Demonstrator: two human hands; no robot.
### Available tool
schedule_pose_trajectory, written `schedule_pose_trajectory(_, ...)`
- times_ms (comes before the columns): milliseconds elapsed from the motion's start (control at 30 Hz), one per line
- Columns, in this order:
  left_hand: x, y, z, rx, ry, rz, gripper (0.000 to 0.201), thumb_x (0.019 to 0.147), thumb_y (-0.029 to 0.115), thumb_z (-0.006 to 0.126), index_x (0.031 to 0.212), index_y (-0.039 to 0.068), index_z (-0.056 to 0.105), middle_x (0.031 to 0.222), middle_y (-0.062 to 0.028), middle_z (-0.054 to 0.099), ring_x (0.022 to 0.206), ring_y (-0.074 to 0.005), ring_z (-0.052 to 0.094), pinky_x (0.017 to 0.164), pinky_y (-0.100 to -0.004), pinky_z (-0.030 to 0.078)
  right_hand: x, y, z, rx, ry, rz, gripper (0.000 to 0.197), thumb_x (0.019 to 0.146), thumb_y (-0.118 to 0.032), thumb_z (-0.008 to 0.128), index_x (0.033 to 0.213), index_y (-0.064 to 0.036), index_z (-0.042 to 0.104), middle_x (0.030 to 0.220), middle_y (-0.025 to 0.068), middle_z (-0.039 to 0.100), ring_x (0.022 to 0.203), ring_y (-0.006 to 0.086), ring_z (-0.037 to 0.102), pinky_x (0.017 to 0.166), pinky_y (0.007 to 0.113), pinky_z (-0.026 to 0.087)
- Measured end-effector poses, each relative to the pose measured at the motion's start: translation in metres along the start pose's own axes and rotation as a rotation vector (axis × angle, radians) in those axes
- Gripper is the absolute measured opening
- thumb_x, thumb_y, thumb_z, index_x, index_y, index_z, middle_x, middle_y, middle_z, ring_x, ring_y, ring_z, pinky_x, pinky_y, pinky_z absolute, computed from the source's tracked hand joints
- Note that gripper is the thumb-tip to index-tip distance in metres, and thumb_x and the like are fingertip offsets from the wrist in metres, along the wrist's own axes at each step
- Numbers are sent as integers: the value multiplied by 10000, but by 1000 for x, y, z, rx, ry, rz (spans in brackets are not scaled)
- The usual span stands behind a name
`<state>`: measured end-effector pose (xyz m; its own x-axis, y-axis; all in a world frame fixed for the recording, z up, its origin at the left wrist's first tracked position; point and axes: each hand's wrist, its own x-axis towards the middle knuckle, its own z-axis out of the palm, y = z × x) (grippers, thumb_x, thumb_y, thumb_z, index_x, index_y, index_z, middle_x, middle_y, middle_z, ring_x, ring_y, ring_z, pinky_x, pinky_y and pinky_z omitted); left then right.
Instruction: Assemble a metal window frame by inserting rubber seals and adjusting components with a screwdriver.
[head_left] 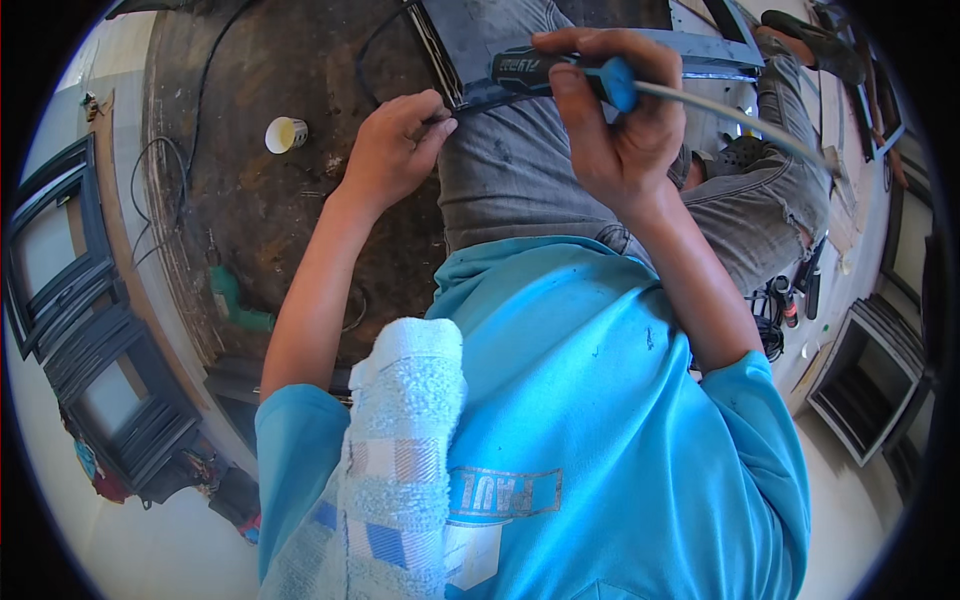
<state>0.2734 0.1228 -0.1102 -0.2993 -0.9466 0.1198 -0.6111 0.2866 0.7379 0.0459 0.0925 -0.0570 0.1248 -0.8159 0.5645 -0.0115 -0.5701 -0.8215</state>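
Note:
My right hand point(628, 130) is closed round the black and blue handle of a screwdriver point(525, 70). Its long metal shaft points away to the right, clear of the frame. Across my lap lies a dark metal frame point(438, 55) with a pale strip along its left side. At the near left corner of that frame, my left hand point(398, 145) is closed with thumb and fingers pinched together. What the pinch holds, if anything, is hidden.
A worn brown tabletop point(270, 200) bears a small white cup point(286, 135), a green power tool point(235, 300) and a dark cable point(205, 80). Dark frames point(75, 260) are stacked at left, more frames point(868, 375) at right. A towel point(405, 420) hangs over my chest.

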Motion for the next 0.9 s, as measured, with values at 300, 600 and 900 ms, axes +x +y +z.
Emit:
schedule_pose_trajectory(300,4,0,-1,20,9,14,158,895,65,726,992,16,612,894,-152,673,826,-310,674,747,-371,530,-2,8,-2,-171,-176,42,206,894,-112,738,1079,-61,663,909,127,679,821,355,689,688,426,538)
schedule_pose_trajectory(600,4,10,-6,104,-50,-17,167,892,84,730,985,25,605,898,-151,688,867,-323,702,745,-377,535,1,25,-46,-64,-121,269,140,970,-94,692,1081,-37,627,896,42,689,836,117,665,765,279,526)
schedule_pose_trajectory(900,11,11,-8,313,83,83,418,802,104,812,1156,46,597,1176,-152,654,1052,-355,659,870,-398,538,-50,128,-150,311,679,910,155,923,-73,697,1058,-45,628,933,73,652,760,200,654,713,350,550)
